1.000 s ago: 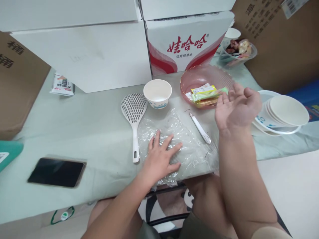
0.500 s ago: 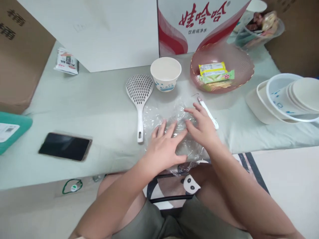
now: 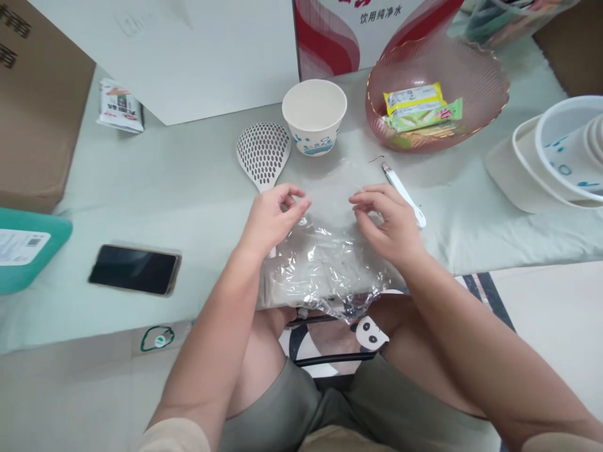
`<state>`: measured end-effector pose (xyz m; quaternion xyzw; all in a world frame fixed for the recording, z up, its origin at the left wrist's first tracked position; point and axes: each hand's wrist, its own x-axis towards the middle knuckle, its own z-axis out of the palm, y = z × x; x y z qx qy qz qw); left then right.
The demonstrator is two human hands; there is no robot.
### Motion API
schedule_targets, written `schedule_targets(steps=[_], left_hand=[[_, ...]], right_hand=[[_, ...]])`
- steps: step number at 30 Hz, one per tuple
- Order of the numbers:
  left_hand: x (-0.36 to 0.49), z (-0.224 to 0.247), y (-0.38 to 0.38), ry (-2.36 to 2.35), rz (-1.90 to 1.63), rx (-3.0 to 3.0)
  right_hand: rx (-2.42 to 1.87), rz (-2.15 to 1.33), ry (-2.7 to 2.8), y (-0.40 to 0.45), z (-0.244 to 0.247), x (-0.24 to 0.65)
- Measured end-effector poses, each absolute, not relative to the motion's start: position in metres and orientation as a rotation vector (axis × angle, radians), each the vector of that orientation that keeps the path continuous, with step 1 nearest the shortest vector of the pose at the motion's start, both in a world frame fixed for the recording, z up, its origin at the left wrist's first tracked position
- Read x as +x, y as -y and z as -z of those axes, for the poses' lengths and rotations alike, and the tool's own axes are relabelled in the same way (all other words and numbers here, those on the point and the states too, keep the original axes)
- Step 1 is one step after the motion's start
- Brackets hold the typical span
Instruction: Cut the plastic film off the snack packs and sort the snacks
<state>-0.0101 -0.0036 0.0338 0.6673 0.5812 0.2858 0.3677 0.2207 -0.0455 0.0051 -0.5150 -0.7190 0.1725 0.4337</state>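
A clear, crinkled plastic sheet (image 3: 325, 257) lies at the table's front edge, its lower part hanging over. At its upper left, my left hand (image 3: 277, 216) pinches the film between thumb and fingers, partly covering the handle of a white slotted skimmer (image 3: 264, 150). My right hand (image 3: 389, 220) is closed in a pinch at the sheet's upper right, near a white peeler-like tool (image 3: 402, 194). Behind the sheet stands a white paper bowl (image 3: 315, 116) with blue print, its inside bare.
A pink glass bowl (image 3: 475, 81) holds wrapped snacks. White tubs with paper bowls (image 3: 522, 163) are at the right. A phone (image 3: 134, 270), green container (image 3: 28, 251) and small packet (image 3: 120, 107) lie left; large boxes (image 3: 226, 56) stand behind.
My hands were spread over the sheet; they have moved apart, up to its far part, and closed in pinches. The sheet's far part looks flatter. The view has shifted.
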Motion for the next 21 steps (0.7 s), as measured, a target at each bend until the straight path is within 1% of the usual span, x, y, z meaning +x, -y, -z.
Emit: schedule_targets(steps=[6, 11, 13, 18, 21], left_hand=[[-0.030, -0.054, 0.002, -1.374, -0.739, 1.700], [-0.038, -0.058, 0.007, -1.379, -0.654, 1.703], [-0.039, -0.058, 0.009, -1.376, -0.620, 1.695], [-0.045, -0.059, 0.011, -1.368, -0.592, 1.655], [-0.049, -0.060, 0.011, -1.335, -0.558, 1.637]], right_hand=[[-1.433, -0.582, 1.596, 0.043, -0.011, 0.220], [-1.497, -1.012, 1.463, 0.043, -0.015, 0.222], [-1.528, -1.099, 1.491, 0.043, -0.018, 0.222], [-1.576, -0.966, 1.431, 0.044, -0.019, 0.224], [-1.533, -0.824, 1.463, 0.044, -0.016, 0.225]])
